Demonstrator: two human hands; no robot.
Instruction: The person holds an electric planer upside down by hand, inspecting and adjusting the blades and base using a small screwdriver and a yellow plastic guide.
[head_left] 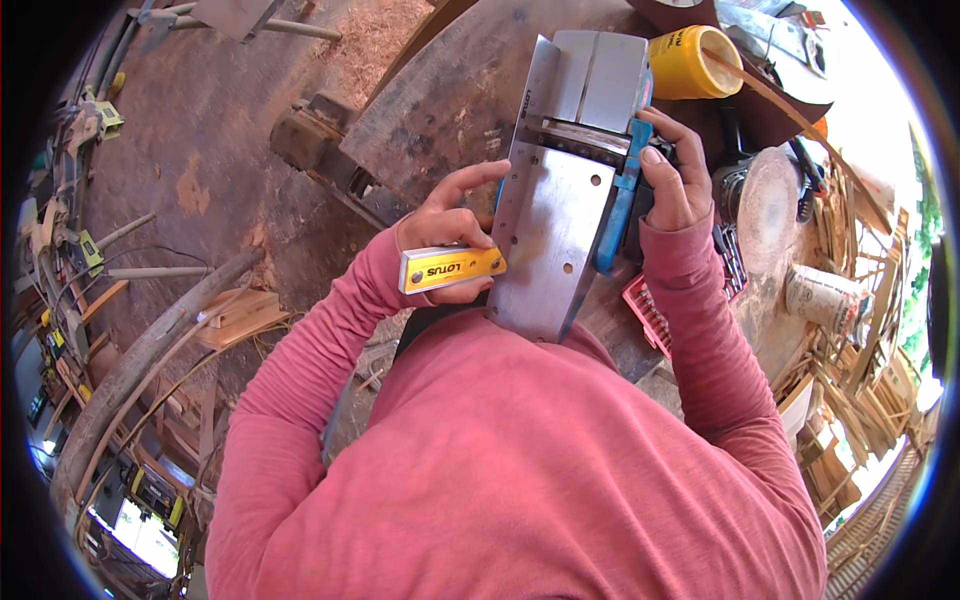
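An electric hand planer with a blue body lies upside down in front of me, its metal sole and cutter slot facing up. A try square with a yellow and silver stock is in my left hand. Its steel blade stands along the left edge of the sole, crossing the cutter slot. Thumb and lower fingers pinch the stock while the index finger reaches to the blade. My right hand grips the planer's blue right side; part of its fingers is hidden behind the body.
The planer rests at a worn workbench. A yellow tub with a wooden stick across it stands beyond my right hand. Beside my right forearm lie a red bit case, a round disc and a whitish can. Wood offcuts lie left.
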